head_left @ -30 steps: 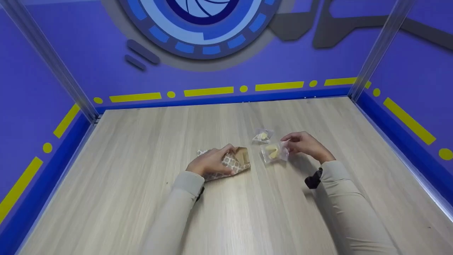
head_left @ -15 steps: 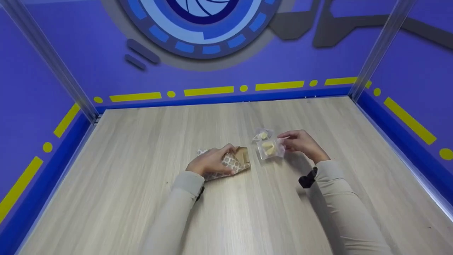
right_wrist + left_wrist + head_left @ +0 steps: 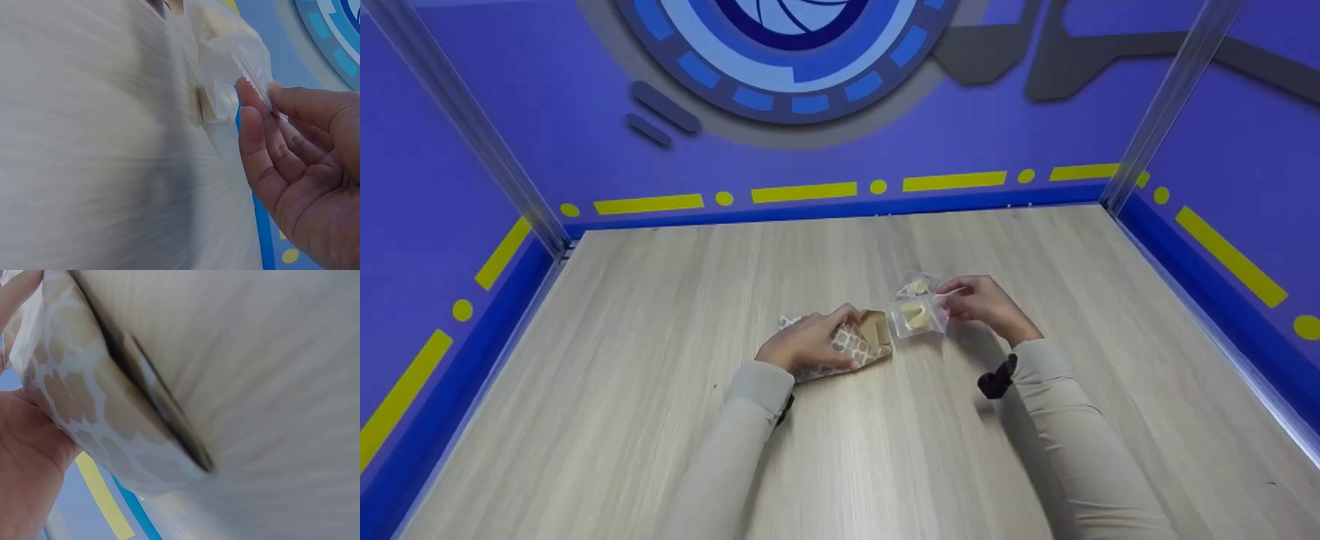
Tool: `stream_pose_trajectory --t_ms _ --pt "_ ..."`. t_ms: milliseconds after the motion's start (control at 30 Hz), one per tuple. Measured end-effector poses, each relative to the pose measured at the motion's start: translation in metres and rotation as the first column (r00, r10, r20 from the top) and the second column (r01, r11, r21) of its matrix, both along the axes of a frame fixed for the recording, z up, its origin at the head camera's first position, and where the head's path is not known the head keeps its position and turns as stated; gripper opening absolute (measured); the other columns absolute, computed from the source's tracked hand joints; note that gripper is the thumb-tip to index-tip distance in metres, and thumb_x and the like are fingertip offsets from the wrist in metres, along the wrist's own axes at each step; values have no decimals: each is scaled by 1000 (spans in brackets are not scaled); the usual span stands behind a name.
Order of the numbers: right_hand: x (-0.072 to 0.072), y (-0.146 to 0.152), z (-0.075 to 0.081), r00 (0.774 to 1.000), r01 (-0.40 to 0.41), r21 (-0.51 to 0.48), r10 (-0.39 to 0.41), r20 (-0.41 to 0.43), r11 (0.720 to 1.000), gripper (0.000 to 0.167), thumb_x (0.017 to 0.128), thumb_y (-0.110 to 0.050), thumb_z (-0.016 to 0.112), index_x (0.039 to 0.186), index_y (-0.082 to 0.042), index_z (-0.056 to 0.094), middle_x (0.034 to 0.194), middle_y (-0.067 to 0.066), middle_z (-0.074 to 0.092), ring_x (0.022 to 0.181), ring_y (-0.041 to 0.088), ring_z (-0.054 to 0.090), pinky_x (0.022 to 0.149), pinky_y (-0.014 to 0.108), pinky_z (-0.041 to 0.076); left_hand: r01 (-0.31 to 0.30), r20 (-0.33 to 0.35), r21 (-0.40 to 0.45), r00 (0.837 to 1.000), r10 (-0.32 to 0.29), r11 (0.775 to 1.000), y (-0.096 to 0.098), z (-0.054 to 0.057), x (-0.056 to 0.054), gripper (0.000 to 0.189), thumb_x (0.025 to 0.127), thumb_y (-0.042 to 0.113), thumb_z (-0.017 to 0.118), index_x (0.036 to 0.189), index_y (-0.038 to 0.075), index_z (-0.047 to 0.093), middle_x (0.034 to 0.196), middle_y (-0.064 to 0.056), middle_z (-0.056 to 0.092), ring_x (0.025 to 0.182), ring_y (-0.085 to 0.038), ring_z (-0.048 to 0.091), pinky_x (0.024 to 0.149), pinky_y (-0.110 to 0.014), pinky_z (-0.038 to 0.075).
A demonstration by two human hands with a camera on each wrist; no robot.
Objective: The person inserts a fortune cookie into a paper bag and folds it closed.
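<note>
My left hand [image 3: 808, 342] grips a paper bag [image 3: 851, 346] with a brown-and-white lattice pattern, lying on its side on the table. The bag's brown mouth faces right; in the left wrist view the patterned bag [image 3: 84, 394] shows a narrow gap along its edge. Between thumb and fingertips, my right hand [image 3: 984, 306] pinches the crimped edge of a clear-wrapped fortune cookie [image 3: 915, 316], just right of the bag's mouth. The right wrist view shows the clear wrapper [image 3: 225, 62] hanging from the right hand [image 3: 304, 152]. A second wrapped fortune cookie [image 3: 916, 286] lies right behind it, partly overlapped.
The wooden table [image 3: 660, 300] is enclosed by blue-purple panels [image 3: 780, 165] at the back and both sides. Metal posts [image 3: 1162, 112] stand at the back corners. A black wrist device [image 3: 997, 377] sits on the right sleeve.
My right hand has moved left with the wrapped fortune cookie, bringing it close to the bag's mouth. The left hand, the bag and the second cookie have stayed in place.
</note>
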State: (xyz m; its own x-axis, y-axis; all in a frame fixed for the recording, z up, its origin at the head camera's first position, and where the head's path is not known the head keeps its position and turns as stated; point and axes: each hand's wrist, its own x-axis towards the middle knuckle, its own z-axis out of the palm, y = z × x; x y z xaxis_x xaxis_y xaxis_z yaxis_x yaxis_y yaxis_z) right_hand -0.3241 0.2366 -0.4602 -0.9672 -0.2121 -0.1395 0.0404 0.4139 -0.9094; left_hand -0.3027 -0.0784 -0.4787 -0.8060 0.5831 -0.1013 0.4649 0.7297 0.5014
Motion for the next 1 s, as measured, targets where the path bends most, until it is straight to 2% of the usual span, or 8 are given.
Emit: stream_pose_trajectory --t_ms 167,600,833,1000 --pt "-1 -5 -1 1000 -9 0 9 -6 1000 31 90 -4 57 118 10 59 87 3 66 73 8 63 68 23 54 0 -4 4 1000 0 1000 0 -1 -1 63 76 39 78 129 31 45 89 -1 62 75 -16 54 67 -31 45" --pt "-2 -18 -3 999 -12 -15 13 32 1000 29 89 -5 60 114 10 61 81 1 65 69 9 62 68 26 56 4 10 11 1000 -4 1000 0 0 0 64 76 39 78 130 30 45 96 -3 64 79 -16 57 71 -34 47" --pt "-2 -23 -2 999 -8 6 8 43 1000 29 87 -4 62 112 9 63 91 9 67 66 10 64 67 27 56 3 3 13 1000 -3 1000 0 0 0 65 75 40 79 130 31 44 92 -3 63 76 -17 56 66 -32 46" --pt "-3 -27 -3 998 -19 -3 19 67 1000 29 89 -4 62 114 10 62 99 12 66 65 9 63 71 31 57 13 -23 -8 1000 -13 1000 0 -1 0 66 76 44 77 131 31 43 100 -7 66 83 -20 60 75 -38 50"
